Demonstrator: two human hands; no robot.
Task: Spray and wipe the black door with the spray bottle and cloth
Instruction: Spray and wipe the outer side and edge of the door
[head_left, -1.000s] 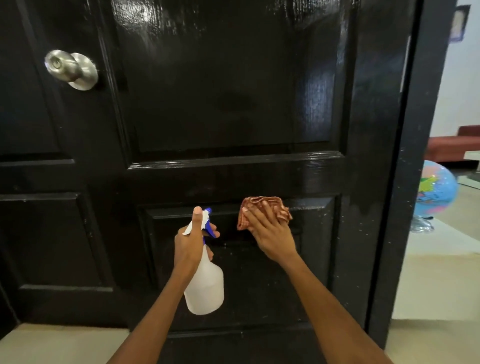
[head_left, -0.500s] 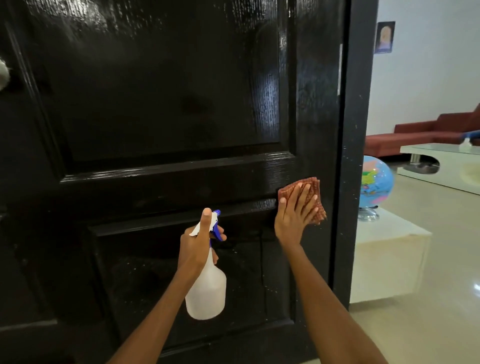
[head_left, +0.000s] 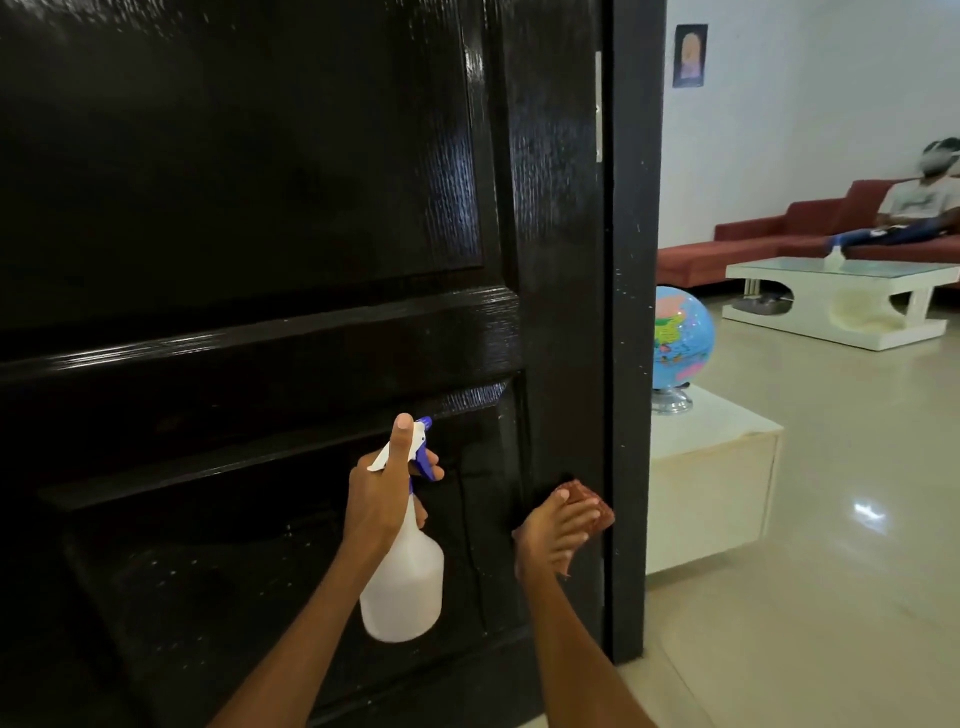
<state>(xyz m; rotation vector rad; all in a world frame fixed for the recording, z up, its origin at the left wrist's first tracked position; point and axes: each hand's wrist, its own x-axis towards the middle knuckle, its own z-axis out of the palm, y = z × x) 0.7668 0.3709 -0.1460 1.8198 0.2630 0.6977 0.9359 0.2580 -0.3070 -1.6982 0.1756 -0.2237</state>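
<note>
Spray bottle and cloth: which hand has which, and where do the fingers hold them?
Left hand grips the spray bottle at its neck, below the trigger. Right hand presses the cloth against the black door.

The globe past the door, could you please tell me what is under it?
The globe stands on a clear stand atop a white cabinet. The door edge covers the globe's left side and that part of the cabinet.

Globe on white cabinet at 3 o'clock; red sofa, seated person and glass-topped counter at 2 o'clock.
</note>
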